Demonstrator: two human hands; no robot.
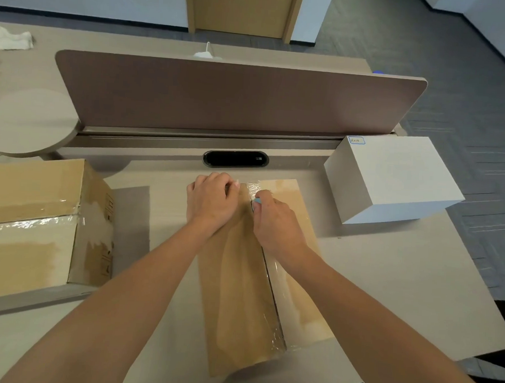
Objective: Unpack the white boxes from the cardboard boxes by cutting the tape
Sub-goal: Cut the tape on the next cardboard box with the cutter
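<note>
Two cardboard: centre box [240, 293], left box [29, 232]. One white box [392, 178], one cutter [257, 202].

I am counting two cardboard boxes [25, 197] [240, 293], one white box [392, 178], one small blue tool [256, 202] and my two grips [212, 201] [276, 224].

blue tool [257, 202]: mostly hidden in right hand [276, 224]
left hand [212, 201]: fingertips hidden, curled on middle box [240, 293]
left box [30, 223]: cut by picture edge
</note>
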